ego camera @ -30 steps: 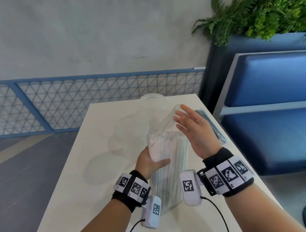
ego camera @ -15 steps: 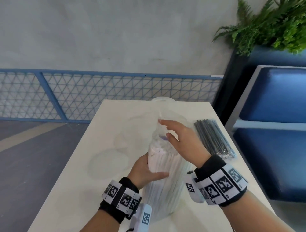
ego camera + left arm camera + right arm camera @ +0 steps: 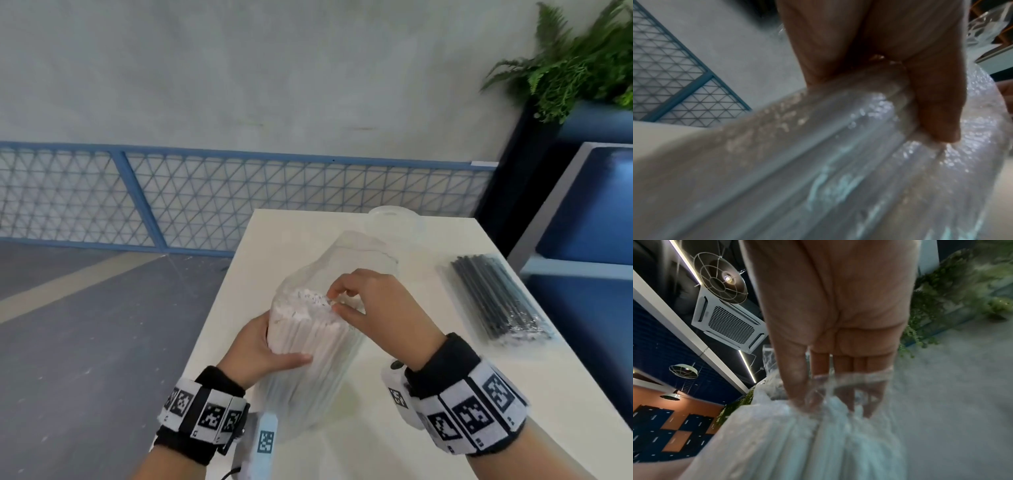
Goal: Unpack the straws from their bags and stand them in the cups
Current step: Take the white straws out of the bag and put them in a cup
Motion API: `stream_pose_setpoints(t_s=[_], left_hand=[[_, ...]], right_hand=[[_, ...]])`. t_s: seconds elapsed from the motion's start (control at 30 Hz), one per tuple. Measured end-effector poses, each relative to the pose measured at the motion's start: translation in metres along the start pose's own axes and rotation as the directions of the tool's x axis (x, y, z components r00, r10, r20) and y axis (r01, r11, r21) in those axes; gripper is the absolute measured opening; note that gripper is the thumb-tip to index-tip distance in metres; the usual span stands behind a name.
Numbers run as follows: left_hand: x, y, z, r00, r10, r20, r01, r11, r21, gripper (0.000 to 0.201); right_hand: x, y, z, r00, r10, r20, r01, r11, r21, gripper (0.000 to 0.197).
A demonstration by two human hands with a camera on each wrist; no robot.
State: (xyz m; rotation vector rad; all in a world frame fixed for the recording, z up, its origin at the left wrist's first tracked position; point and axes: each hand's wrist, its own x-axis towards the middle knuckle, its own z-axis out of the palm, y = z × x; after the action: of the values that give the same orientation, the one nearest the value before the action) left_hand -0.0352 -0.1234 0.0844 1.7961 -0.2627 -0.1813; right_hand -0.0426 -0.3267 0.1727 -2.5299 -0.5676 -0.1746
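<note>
A clear bag of white straws (image 3: 308, 346) stands on end on the pale table (image 3: 294, 240). My left hand (image 3: 274, 346) grips its left side, thumb across the front; in the left wrist view the thumb (image 3: 931, 105) presses into the plastic of the bag (image 3: 838, 162). My right hand (image 3: 337, 301) reaches into the bag's open top, with thumb and fingertips pinching the upper ends of the straws. In the right wrist view the fingers (image 3: 838, 386) sit inside the plastic, above the straws (image 3: 797, 443). A clear cup (image 3: 394, 219) stands at the table's far edge.
A sealed bag of black straws (image 3: 496, 298) lies flat at the table's right side. A blue bench (image 3: 589, 212) and a planter with ferns (image 3: 575, 68) stand to the right. A blue mesh railing (image 3: 205, 198) runs behind the table, with grey floor on the left.
My right hand went from open beside the bag's top down into its mouth, and the fingers curled onto the straw ends. The left hand kept its grip. The view swung left.
</note>
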Motion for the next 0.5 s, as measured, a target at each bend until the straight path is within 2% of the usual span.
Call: stream_pose_setpoints(t_s=[0.13, 0.23, 0.3, 0.4, 0.5], left_hand=[[0.005, -0.009, -0.031, 0.997, 0.032, -0.076, -0.032, 0.999, 0.004, 0.062], [0.011, -0.019, -0.042, 0.993, 0.043, -0.107, -0.041, 0.999, 0.015, 0.057], [0.014, -0.024, -0.045, 0.991, 0.04, -0.124, -0.04, 0.999, -0.002, 0.055], [0.019, -0.03, -0.047, 0.989, 0.043, -0.14, -0.046, 0.999, -0.021, 0.056], [0.021, -0.035, -0.046, 0.99, 0.021, -0.139, -0.029, 0.998, -0.053, 0.058]], right_hand=[[0.029, -0.021, 0.023, 0.996, 0.093, 0.001, -0.092, 0.993, -0.075, 0.027], [0.05, -0.028, 0.025, 0.988, 0.124, 0.09, -0.121, 0.992, -0.047, 0.033], [0.06, -0.03, 0.023, 0.977, 0.109, 0.181, -0.098, 0.993, -0.071, 0.043], [0.069, -0.028, 0.028, 0.95, 0.063, 0.307, 0.013, 0.971, -0.239, 0.059], [0.074, -0.026, 0.036, 0.94, 0.045, 0.337, 0.036, 0.973, -0.23, 0.067]])
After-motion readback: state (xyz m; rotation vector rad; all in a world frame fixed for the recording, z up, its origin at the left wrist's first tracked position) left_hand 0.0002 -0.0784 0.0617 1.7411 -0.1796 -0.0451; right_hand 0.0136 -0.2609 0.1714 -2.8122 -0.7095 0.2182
